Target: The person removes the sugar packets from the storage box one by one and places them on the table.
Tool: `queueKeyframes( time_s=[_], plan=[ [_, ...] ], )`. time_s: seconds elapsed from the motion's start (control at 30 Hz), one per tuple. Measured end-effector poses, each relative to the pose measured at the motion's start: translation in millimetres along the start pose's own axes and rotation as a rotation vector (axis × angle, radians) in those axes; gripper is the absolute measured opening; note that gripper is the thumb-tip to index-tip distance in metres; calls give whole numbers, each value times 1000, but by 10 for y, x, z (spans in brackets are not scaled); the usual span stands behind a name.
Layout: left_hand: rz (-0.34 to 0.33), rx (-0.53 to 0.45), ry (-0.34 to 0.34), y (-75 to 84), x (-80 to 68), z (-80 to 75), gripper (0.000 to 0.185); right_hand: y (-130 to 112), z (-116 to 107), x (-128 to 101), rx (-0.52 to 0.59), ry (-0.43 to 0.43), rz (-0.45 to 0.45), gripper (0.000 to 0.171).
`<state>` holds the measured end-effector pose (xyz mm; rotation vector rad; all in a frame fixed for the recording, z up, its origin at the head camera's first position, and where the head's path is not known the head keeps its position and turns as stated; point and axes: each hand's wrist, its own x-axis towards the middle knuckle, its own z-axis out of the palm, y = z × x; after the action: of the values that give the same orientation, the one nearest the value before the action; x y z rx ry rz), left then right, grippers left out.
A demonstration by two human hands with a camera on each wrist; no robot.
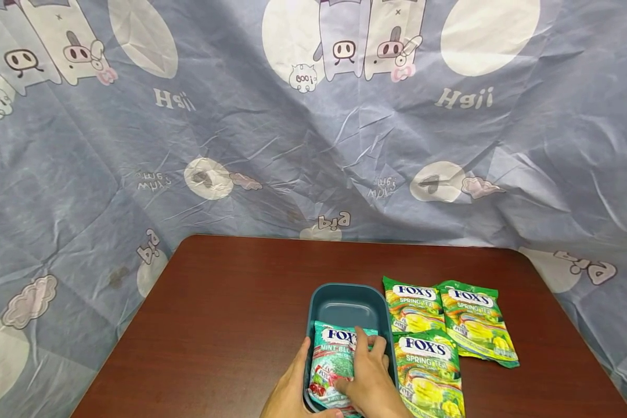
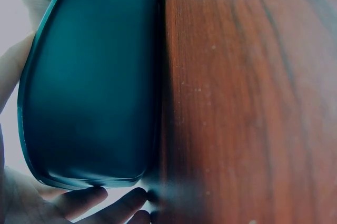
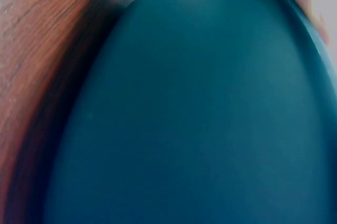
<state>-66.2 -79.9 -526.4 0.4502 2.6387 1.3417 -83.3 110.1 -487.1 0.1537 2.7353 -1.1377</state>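
Observation:
A teal Fox's Mint candy bag (image 1: 330, 363) lies face up in the near part of a dark teal rectangular container (image 1: 326, 288). My right hand (image 1: 370, 374) is over the bag's right side, its thumb on the bag's front and its fingers curled toward the right edge. At the container's near left corner, my left hand (image 1: 292, 383) holds the wall, one finger stretched along the outside. The left wrist view shows fingers (image 2: 124, 205) around one end of the container. In the right wrist view, the container's outer wall (image 3: 195, 103) fills most of the picture.
Right of the container lie three green and yellow Fox's Spring Tea candy bags: one at the back left (image 1: 415, 307), one at the back right (image 1: 478, 325), one nearer (image 1: 429, 374). The brown wooden table (image 1: 214, 325) extends left. A printed blue-grey cloth (image 1: 292, 128) hangs behind.

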Motion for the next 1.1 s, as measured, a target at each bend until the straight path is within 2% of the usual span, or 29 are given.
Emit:
queueKeyframes(
  time_s=[0.2,0.33,0.7,0.9,1.1],
  plan=[
    [13,12,18,-6,-14,7,125,-13,-18,-43,2,49,-4,104],
    [9,11,20,1,-20,5,126,-15,-34,-74,10,52,9,100],
    [-12,-11,11,36,-19,5,126,-17,-152,-94,-39,-106,54,103],
    [-43,-50,-18,33,-14,3,125,-1,-185,-76,0,-108,77,106],
    [-67,-63,-28,25,-8,-15,125,19,-229,-71,103,-93,61,105]
  ],
)
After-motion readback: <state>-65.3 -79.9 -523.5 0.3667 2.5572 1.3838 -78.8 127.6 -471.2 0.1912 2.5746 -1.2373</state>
